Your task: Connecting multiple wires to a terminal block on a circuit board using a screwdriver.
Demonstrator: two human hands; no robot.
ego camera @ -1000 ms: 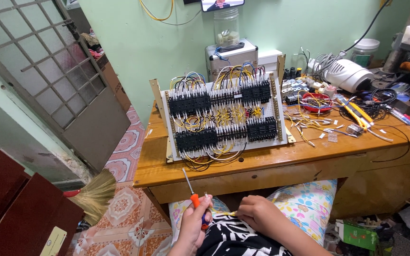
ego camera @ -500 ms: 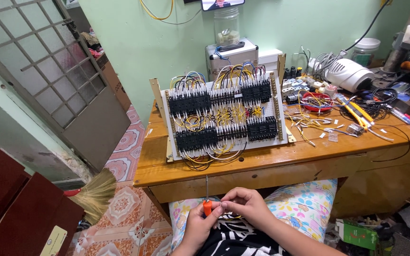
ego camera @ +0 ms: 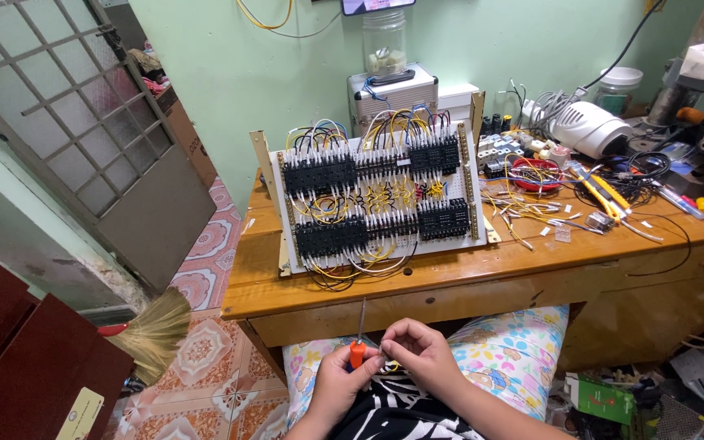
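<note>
My left hand grips an orange-handled screwdriver, its thin shaft pointing up in front of the desk edge. My right hand is close beside it over my lap, fingers pinched on a small piece of yellow wire near the screwdriver handle. Both hands sit below the wooden desk. On the desk a white panel leans upright, carrying rows of black relay sockets joined by yellow, black and white wires.
The right side of the desk holds loose wire pieces, yellow-handled pliers, a red tray, a white device. A metal case and jar stand behind the panel. A broom and dark red cabinet are at left.
My hands have come together over my lap. The screwdriver swung from tilted left to upright, and my right hand moved left to pinch a wire beside it.
</note>
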